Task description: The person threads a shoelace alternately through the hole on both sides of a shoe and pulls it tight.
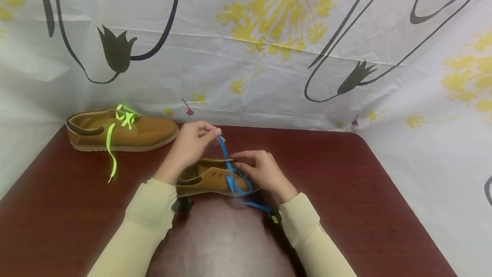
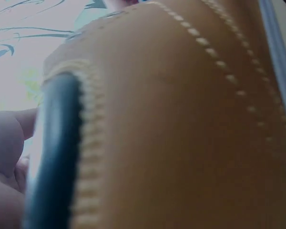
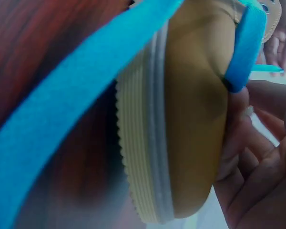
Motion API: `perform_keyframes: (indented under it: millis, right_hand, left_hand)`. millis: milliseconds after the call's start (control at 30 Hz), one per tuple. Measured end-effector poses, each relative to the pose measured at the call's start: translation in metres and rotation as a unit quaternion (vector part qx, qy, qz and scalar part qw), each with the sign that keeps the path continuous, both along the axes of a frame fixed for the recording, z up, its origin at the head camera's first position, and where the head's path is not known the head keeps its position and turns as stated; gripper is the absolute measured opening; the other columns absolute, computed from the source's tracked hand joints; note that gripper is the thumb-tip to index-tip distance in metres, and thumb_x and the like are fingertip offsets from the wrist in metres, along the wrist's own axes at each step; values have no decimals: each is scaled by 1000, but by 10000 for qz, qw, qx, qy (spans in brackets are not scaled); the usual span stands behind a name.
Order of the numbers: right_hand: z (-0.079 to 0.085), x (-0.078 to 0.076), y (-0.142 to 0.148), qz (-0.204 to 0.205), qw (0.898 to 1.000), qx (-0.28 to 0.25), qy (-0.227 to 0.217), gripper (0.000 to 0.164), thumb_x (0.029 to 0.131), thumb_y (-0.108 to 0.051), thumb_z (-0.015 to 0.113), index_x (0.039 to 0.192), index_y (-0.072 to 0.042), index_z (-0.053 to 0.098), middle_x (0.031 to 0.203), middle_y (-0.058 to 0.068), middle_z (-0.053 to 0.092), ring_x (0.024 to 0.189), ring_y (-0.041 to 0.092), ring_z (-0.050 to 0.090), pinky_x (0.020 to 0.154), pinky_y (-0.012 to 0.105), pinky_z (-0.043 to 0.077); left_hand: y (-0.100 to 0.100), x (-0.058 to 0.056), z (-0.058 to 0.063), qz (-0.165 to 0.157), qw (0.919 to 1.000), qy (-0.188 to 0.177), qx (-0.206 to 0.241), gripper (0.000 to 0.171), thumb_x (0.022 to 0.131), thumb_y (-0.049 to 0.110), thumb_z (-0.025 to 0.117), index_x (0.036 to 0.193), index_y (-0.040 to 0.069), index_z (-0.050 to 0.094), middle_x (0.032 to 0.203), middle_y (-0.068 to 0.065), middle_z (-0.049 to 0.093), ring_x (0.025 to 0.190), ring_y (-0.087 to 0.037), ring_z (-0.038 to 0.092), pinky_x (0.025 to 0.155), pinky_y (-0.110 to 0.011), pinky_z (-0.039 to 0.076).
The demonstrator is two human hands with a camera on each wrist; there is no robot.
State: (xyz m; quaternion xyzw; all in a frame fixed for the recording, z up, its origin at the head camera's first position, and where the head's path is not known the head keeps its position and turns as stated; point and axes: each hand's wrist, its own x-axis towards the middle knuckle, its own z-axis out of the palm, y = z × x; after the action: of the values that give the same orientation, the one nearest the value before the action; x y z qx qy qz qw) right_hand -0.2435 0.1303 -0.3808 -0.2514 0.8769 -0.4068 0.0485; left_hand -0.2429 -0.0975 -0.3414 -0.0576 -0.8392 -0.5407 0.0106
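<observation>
Cream sleeves (image 1: 132,225) fill the near foreground as a person works at a shoe (image 1: 213,181) on a table (image 1: 346,178). The tan shoe sits between the two hands, sole down, toe to the person's right. A blue lace (image 1: 225,150) rises from its front to the left hand (image 1: 192,140), whose thumb and index finger pinch it above the shoe. The right hand (image 1: 265,168) is at the far side of the lacing, fingers bent and touching the shoe; whether they pinch lace or leather, one cannot tell. A loop of blue hangs over the near side, and a length runs along toward the right wrist. Two bare eyelets (image 1: 217,174) show on the near flap. The left wrist view, close in, shows pale stitching and a dark collar (image 2: 55,148); the right wrist view, a ribbed sole (image 3: 133,143). Black devices (image 1: 182,205) are worn at both wrists. Beyond the left hand, toward the table's far left corner, stands a second tan shoe (image 1: 151,134), its green lace (image 1: 110,144) trailing down onto the dark red wood. Behind hangs a white cloth (image 1: 184,80) printed with yellow and dark flowers.
</observation>
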Motion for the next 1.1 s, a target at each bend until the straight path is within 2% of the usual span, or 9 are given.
perform_keyframes:
  millis: [133, 367, 533, 633, 800, 900, 1100]
  right_hand:
    - [-3, 0, -1, -10, 9999, -57, 117, 17, 97, -17, 69, 110, -20, 79, 99, -2, 78, 66, 6, 63, 61, 22, 51]
    - [-10, -1, -3, 65, 9984, -93, 546, 15, 94, -17, 73, 108, -18, 79, 99, -3, 79, 82, 1, 72, 74, 22, 58]
    - [-11, -2, -5, 12, 9980, -112, 622, 13, 95, -17, 71, 105, -18, 80, 98, -4, 78, 78, 1, 70, 70, 22, 58]
    - [-10, -2, -5, -74, 9979, -63, 636, 13, 96, -19, 70, 104, -20, 80, 98, -5, 78, 80, 0, 70, 71, 22, 57]
    - [-8, 0, -6, -140, 9979, -12, 629, 12, 97, -20, 70, 104, -20, 79, 99, -6, 78, 81, 1, 70, 72, 22, 57]
    - [-8, 0, -6, -153, 9980, -8, 613, 12, 97, -19, 69, 104, -20, 79, 98, -6, 78, 79, 2, 69, 71, 22, 56]
    - [-8, 0, -7, -122, 9983, -34, 570, 12, 97, -18, 68, 105, -18, 78, 94, -3, 77, 74, 4, 68, 68, 22, 56]
  left_hand:
    - [-2, 3, 6, 105, 9994, 198, 264, 31, 103, 34, 59, 111, 6, 71, 101, -15, 78, 101, -30, 75, 91, -41, 50]
    - [-4, 5, 11, 192, 9973, 453, 548, 32, 103, 33, 59, 112, 4, 70, 101, -15, 78, 100, -33, 74, 94, -38, 47]
    - [-6, 3, 19, 214, 9962, 550, 642, 32, 104, 31, 58, 113, 2, 67, 103, -17, 77, 100, -33, 72, 101, -42, 50]
    - [-6, 0, 29, 183, 9959, 640, 617, 31, 104, 29, 58, 113, 1, 67, 104, -19, 76, 100, -32, 72, 102, -43, 52]
    - [-8, -5, 54, 259, 9953, 866, 356, 32, 104, 31, 58, 113, 2, 68, 103, -17, 76, 98, -27, 73, 98, -41, 53]
    - [-8, -6, 69, 290, 9944, 999, 208, 31, 103, 31, 58, 113, 4, 69, 103, -14, 77, 98, -25, 72, 90, -37, 53]
    - [-10, -11, 92, 356, 9936, 1070, -79, 26, 104, 29, 58, 111, 7, 70, 104, -11, 77, 96, -20, 71, 72, -32, 42]
